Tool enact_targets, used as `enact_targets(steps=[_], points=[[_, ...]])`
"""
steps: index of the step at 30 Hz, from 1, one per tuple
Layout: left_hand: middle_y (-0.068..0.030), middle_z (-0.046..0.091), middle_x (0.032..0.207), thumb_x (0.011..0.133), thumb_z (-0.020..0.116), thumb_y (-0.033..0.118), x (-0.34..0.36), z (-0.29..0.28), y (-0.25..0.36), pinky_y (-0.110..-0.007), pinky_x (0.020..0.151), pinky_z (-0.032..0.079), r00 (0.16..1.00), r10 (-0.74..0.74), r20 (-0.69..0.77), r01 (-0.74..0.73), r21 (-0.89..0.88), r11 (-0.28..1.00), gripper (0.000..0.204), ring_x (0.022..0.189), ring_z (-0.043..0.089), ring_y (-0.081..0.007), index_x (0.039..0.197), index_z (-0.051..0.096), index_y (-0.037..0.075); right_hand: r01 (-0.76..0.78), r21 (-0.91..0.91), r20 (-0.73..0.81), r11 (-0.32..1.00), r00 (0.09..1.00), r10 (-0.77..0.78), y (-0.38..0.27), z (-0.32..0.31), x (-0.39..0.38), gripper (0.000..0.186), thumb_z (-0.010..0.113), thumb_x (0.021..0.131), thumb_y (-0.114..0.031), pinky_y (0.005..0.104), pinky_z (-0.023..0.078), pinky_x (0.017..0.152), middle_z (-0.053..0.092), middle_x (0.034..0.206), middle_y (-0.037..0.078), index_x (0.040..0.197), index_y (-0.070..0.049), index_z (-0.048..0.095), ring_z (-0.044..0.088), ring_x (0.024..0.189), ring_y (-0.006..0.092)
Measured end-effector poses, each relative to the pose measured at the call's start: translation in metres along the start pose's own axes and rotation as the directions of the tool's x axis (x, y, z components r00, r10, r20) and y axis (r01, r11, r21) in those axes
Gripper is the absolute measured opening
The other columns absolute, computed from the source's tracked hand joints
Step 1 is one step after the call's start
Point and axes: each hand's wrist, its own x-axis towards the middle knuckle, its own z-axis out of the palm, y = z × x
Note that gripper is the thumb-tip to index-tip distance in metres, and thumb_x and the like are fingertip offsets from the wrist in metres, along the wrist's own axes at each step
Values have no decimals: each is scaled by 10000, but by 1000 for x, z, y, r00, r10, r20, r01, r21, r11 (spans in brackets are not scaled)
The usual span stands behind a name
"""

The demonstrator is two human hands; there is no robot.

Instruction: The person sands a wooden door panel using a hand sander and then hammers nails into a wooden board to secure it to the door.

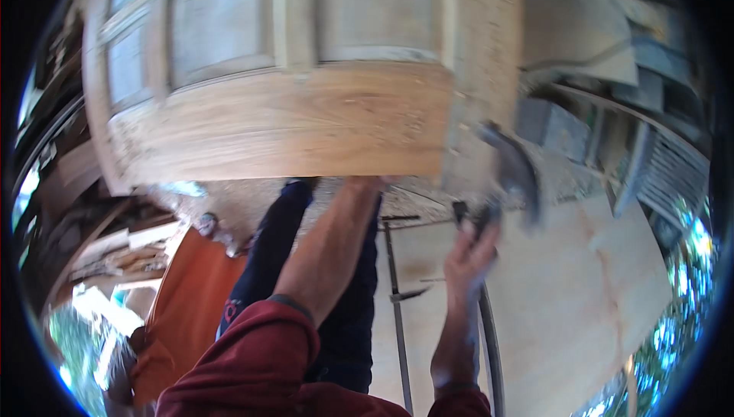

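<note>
A panelled wooden door (290, 123) fills the upper middle, its near edge facing me. My left forearm reaches to that edge, where most of my left hand (368, 182) is hidden by the door, so its fingers cannot be read. To the right of the door's near corner, my right hand (470, 253) is closed round a dark tool with a curved head (518, 176). Motion smears the tool, and its exact kind does not show. Its head is beside the door's right stile; whether they touch is unclear.
A pale wooden sheet (566, 279) lies at the right, with a long dark metal bar (397, 333) in front of it. Orange cloth (195, 295) hangs at lower left near scrap wood (126, 253). A slatted grey piece (665, 165) and boards (585, 31) stand far right.
</note>
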Motion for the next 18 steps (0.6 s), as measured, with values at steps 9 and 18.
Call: enact_targets(steps=[9, 18], points=[[-119, 467, 1451, 992, 415, 532, -29, 21, 2, -464, 1123, 346, 951, 44, -307, 42, 269, 962, 602, 1331, 446, -320, 1442, 400, 133, -299, 595, 265, 746, 949, 169, -42, -31, -77, 471, 443, 958, -43, 237, 399, 441, 486, 761, 48, 1408, 18, 316, 438, 507, 79], [-158, 621, 1146, 1023, 385, 460, -333, 30, 260, -471, 958, 477, 246, 718, -651, -243, 676, 696, 479, 1059, 608, -308, 1190, 519, 32, -755, 219, 886, 619, 419, 197, -57, -79, -142, 397, 554, 940, -70, 267, 400, 368, 467, 530, 10, 1307, 10, 426, 461, 367, 113]])
